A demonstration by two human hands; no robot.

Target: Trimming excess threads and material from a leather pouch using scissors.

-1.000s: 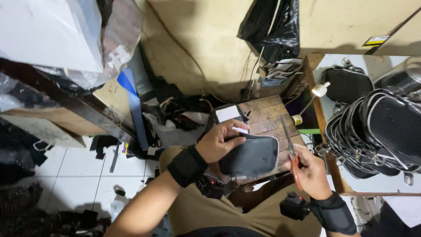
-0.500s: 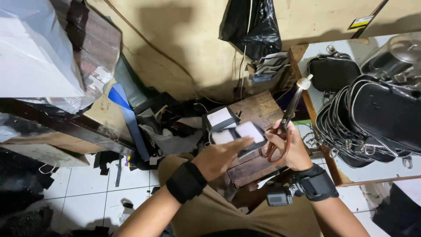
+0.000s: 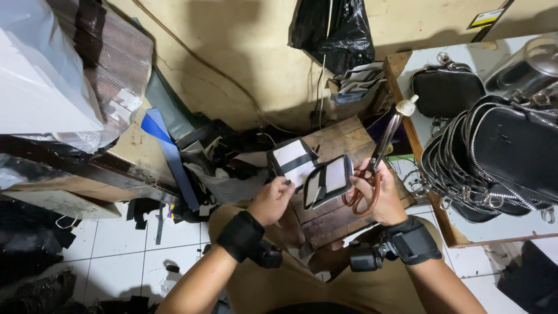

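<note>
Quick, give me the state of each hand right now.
Left hand: closed, pinching a black pouch panel with white backing.
Right hand: closed on orange-handled scissors and a second panel.

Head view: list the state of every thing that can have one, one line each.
Left hand: fingers pinching the edge of a panel with white backing, over the wooden block.
Right hand: gripping the scissors and the black pouch piece.
Orange-handled scissors: blades closed, pointing up and away.
Black pouch piece with white backing: held up, tilted.
Black zippered bags: stacked on the right table.
Black plastic bag: hanging on the wall.
</note>
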